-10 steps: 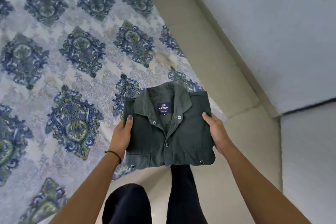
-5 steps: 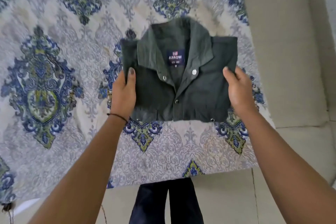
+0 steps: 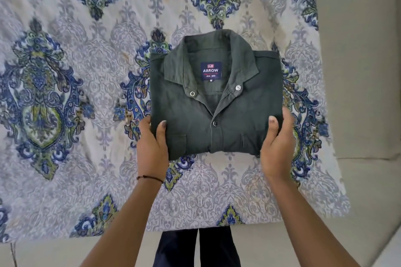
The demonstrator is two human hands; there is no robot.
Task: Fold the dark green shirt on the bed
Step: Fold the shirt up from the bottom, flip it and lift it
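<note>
The dark green shirt (image 3: 236, 119) is folded into a neat rectangle, collar up and away from me, with a blue neck label and snap buttons showing. It sits over the patterned bed (image 3: 65, 97), right of its middle. My left hand (image 3: 152, 147) grips the shirt's lower left corner, thumb on top. My right hand (image 3: 277, 145) grips the lower right corner the same way. The fingers of both hands are hidden under the fabric. I cannot tell whether the shirt rests on the bed or is held just above it.
The bedspread is white-grey with blue and green medallions; its near edge (image 3: 195, 227) runs across the bottom. Beige floor (image 3: 358, 71) lies to the right and below. My dark trouser legs (image 3: 195, 247) stand at the bed's edge.
The folded shirt, held in both hands, has moved from over the floor beside the bed to over the bedspread. The view has swung to face the bed squarely.
</note>
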